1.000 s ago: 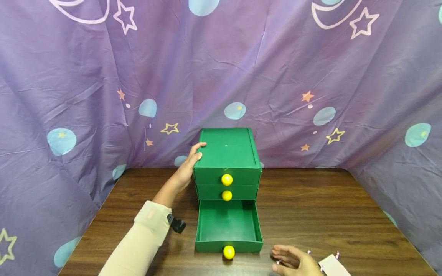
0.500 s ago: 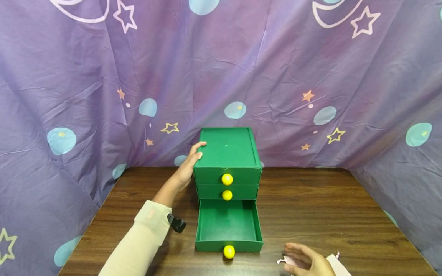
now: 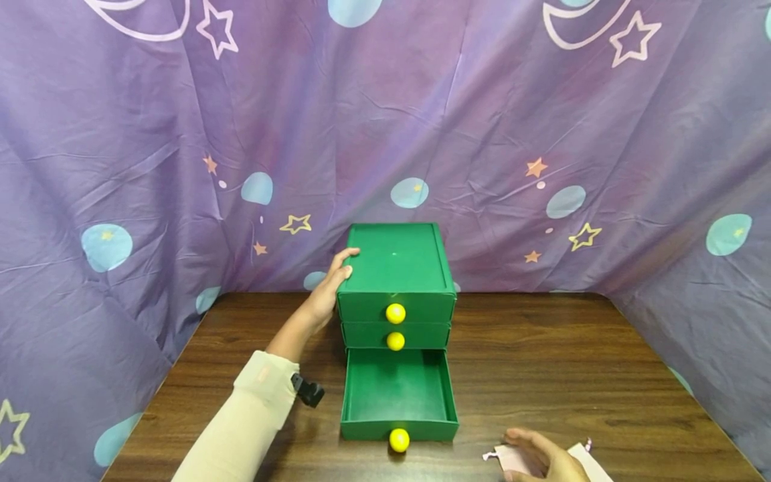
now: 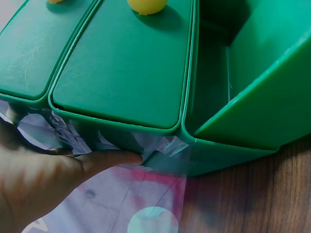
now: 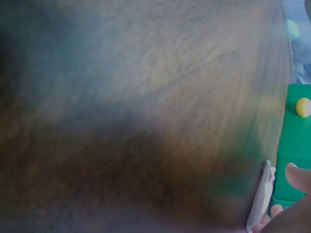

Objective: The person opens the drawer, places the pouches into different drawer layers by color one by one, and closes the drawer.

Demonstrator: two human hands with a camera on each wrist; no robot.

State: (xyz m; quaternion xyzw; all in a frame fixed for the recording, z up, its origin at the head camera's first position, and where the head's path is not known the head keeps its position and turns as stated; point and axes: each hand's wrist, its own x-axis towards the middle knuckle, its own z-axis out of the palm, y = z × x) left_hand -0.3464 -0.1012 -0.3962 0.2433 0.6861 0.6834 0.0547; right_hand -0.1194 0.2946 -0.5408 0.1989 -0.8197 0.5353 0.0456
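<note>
A green drawer cabinet [image 3: 394, 258] with yellow ball knobs stands at the table's middle. Its lowest drawer [image 3: 397, 388] is pulled out, with nothing seen inside. My left hand [image 3: 328, 288] rests against the cabinet's left side, fingertips over the top edge. In the left wrist view its thumb [image 4: 109, 160] lies straight along that side. At lower right, my right hand [image 3: 548, 462] hovers over or touches a pale pink drawstring pouch [image 3: 512, 458], which it partly hides; contact is unclear. The same pouch seems to show as a pale shape [image 5: 262, 196] beside the fingers in the right wrist view.
A second pale item [image 3: 590, 465], with a small tie at its corner, lies just right of my right hand. The brown wooden table [image 3: 542, 361] runs back to a purple curtain [image 3: 494, 134]. What looks like clear film [image 4: 167, 145] shows along the cabinet's side.
My right hand has shifted to the right, showing more of the pink pouch, whose tie stays about where it was. The left hand and the cabinet have not moved.
</note>
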